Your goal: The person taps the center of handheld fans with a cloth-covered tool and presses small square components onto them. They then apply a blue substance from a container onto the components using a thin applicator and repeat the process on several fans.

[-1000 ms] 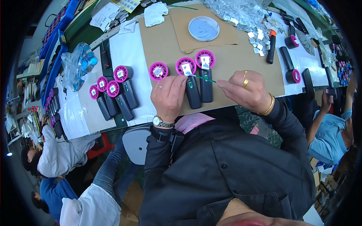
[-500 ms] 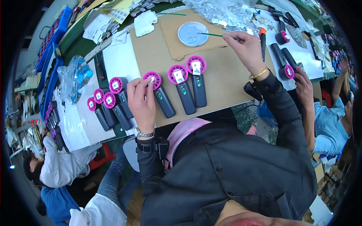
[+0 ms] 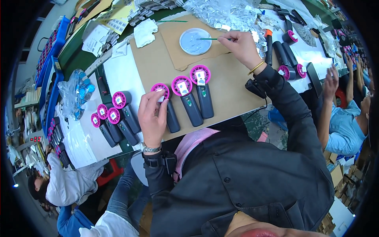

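Note:
My left hand (image 3: 153, 118) bends over a dark grey handheld fan with a magenta ring (image 3: 160, 87). Its fingertips pinch a small white square piece (image 3: 161, 98) at the fan's head, though the fingers partly hide it. Between the thumb and fingers of my right hand (image 3: 241, 48) is a thin green stick (image 3: 209, 39). The stick's tip reaches into a round white dish (image 3: 195, 52) smeared with pale paste. Just right of the left hand, two similar fans (image 3: 193, 111) (image 3: 206, 103) lie with white patterned squares on their heads.
More fans (image 3: 119, 100) lie left of my left hand. Brown cardboard (image 3: 233, 87) covers the table. A crumpled clear bag (image 3: 221, 14), a white cloth (image 3: 145, 33) and an orange-and-black tool (image 3: 269, 46) lie around the dish. At right, a co-worker's hand (image 3: 331, 83) is near other fans (image 3: 287, 72).
My left fingers have shifted over the fan's head, covering more of it. The right hand still holds the stick in the dish. The co-worker's hand at right has lifted away from the fans.

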The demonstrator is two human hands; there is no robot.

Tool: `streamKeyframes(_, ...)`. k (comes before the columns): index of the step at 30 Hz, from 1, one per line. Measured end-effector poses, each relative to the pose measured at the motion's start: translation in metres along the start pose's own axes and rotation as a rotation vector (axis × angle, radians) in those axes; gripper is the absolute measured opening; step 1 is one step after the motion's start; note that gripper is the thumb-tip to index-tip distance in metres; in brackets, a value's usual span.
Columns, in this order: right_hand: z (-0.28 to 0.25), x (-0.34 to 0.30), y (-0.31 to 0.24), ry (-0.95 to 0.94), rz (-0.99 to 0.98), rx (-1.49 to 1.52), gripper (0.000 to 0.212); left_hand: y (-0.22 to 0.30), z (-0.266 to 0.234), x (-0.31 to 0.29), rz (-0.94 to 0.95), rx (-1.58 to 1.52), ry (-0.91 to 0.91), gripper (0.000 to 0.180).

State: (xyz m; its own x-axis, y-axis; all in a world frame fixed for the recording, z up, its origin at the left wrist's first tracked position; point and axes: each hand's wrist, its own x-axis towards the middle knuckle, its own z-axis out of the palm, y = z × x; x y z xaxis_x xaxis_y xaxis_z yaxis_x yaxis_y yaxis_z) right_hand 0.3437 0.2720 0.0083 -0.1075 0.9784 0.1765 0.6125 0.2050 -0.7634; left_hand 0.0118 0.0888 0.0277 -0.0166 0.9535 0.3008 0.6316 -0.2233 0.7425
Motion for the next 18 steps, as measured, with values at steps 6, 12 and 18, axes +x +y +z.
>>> streamKeyframes(6,0.003,-0.001,-0.004,-0.07,0.069,0.117,0.029,-0.004,0.006,0.0,0.008,0.023,0.026,0.024)
streamKeyframes(12,-0.002,-0.005,-0.015,-0.117,0.338,0.445,0.023,-0.004,0.015,-0.003,0.053,0.042,0.102,0.024)
streamKeyframes(18,-0.017,-0.007,-0.018,-0.202,0.499,0.68,0.021,-0.01,0.012,-0.004,0.159,0.133,0.085,0.029)
